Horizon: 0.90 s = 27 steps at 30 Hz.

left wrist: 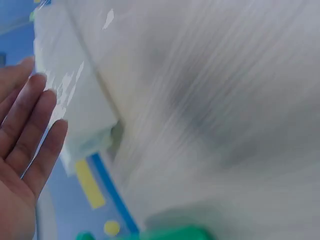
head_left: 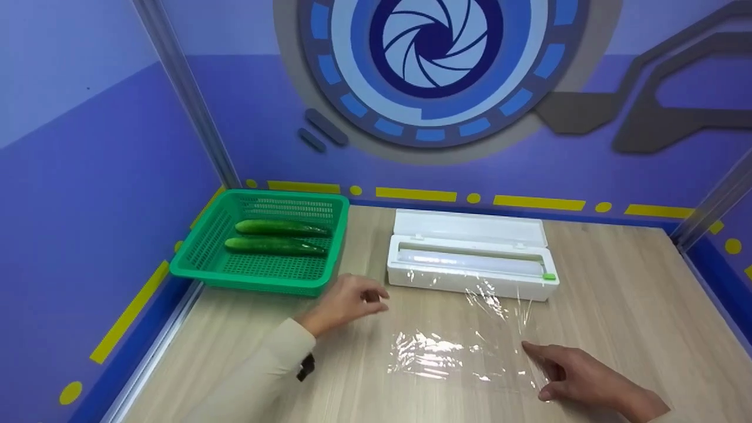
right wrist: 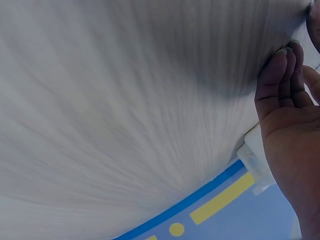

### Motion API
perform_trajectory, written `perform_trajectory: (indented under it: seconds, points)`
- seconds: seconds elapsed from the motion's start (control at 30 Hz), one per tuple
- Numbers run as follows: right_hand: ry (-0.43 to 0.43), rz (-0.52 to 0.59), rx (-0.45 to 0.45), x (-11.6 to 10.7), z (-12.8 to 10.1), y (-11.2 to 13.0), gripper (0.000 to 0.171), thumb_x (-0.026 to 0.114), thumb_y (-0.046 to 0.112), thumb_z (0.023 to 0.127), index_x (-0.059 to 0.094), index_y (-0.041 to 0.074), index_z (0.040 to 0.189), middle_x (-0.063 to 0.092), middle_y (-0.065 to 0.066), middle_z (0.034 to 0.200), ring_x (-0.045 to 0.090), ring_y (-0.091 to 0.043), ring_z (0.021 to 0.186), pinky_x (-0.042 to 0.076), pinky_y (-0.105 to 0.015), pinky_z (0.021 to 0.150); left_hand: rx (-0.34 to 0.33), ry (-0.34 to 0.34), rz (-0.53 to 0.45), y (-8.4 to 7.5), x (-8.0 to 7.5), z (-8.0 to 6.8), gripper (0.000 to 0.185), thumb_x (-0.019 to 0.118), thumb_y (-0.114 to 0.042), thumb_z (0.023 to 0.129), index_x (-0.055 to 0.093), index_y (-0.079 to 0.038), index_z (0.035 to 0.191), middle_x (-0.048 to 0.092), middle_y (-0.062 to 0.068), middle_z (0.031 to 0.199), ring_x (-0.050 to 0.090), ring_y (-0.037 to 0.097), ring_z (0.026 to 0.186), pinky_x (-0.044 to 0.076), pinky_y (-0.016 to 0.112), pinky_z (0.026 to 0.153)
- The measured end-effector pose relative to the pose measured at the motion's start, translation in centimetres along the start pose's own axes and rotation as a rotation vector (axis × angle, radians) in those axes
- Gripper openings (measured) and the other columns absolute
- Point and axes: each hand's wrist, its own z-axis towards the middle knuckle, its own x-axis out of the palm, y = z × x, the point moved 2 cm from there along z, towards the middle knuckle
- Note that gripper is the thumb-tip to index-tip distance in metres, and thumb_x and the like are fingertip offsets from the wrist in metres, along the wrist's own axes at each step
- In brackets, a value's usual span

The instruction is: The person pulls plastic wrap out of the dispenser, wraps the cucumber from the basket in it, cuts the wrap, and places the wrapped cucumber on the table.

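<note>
A sheet of clear plastic wrap (head_left: 435,352) lies over the table, running from a white wrap dispenser (head_left: 470,285) with its lid raised. Inside the dispenser is a roll of wrap (head_left: 470,261). My left hand (head_left: 346,302) hovers left of the sheet, holding nothing; its fingers (left wrist: 37,125) are loosely extended in the left wrist view. At the sheet's right edge, my right hand (head_left: 578,373) touches the wrap with its index finger and thumb spread apart. Its other fingers (right wrist: 282,75) are bent together in the right wrist view.
A green plastic basket (head_left: 247,282) stands at the back left, holding two cucumbers (head_left: 270,245) side by side. A small green slider (head_left: 549,276) sits on the dispenser's right end. Blue printed walls (head_left: 235,117) border the wooden table (head_left: 623,294) at the back and sides.
</note>
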Motion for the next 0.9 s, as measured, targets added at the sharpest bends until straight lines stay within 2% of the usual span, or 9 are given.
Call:
perform_trajectory:
  seconds: [0.2,0.33,0.43,0.67,0.77,0.9]
  points:
    - [0.039,-0.007,0.062,0.0,0.2,0.1,0.088,0.087,0.040,0.087,0.051,-0.009,0.150,0.053,0.013,0.086,0.051,-0.003,0.080,0.043,-0.026,0.068,-0.031,-0.229,0.055,1.0,-4.1,0.6,0.010,0.083,-0.010,0.093,0.082,-0.009,0.103,0.077,0.000,0.097,0.070,0.011,0.084,0.059,0.029,0.075]
    - [0.065,0.009,0.126,-0.1,0.3,0.1,0.089,0.087,0.040,0.087,0.050,-0.006,0.153,0.053,0.011,0.086,0.051,-0.004,0.081,0.042,-0.026,0.069,-0.059,-0.332,0.084,2.3,-6.1,0.9,0.010,0.084,-0.011,0.092,0.082,-0.008,0.102,0.077,0.001,0.097,0.073,0.016,0.086,0.061,0.036,0.076]
    - [0.065,0.005,0.128,-0.2,0.3,0.2,0.090,0.087,0.041,0.087,0.049,-0.005,0.154,0.054,0.010,0.089,0.051,-0.005,0.084,0.043,-0.026,0.071,-0.090,-0.363,0.099,3.3,-7.2,1.1,0.012,0.086,-0.013,0.092,0.082,-0.010,0.103,0.077,0.001,0.099,0.074,0.020,0.088,0.061,0.040,0.079]
    - [0.076,0.031,0.138,-0.1,0.2,0.2,0.091,0.086,0.042,0.087,0.048,-0.004,0.155,0.056,0.006,0.096,0.052,-0.006,0.087,0.044,-0.027,0.074,-0.176,-0.380,0.153,5.4,-9.1,1.3,0.017,0.084,-0.014,0.093,0.081,-0.009,0.110,0.077,0.005,0.106,0.074,0.024,0.097,0.059,0.045,0.086]
    - [0.068,0.037,0.118,-0.1,0.3,0.1,0.091,0.085,0.042,0.087,0.048,-0.005,0.155,0.056,0.008,0.094,0.052,-0.005,0.086,0.044,-0.026,0.073,-0.218,-0.381,0.170,6.1,-9.9,1.2,0.019,0.084,-0.014,0.094,0.081,-0.010,0.112,0.078,0.004,0.109,0.073,0.025,0.100,0.058,0.046,0.088]
    - [0.021,0.054,0.029,0.0,0.2,0.0,0.088,0.086,0.038,0.087,0.050,-0.010,0.151,0.054,0.011,0.086,0.051,-0.003,0.080,0.043,-0.024,0.068,-0.253,-0.368,0.197,7.0,-10.7,1.2,0.022,0.084,-0.015,0.094,0.080,-0.010,0.114,0.077,0.008,0.112,0.073,0.030,0.102,0.058,0.050,0.089]
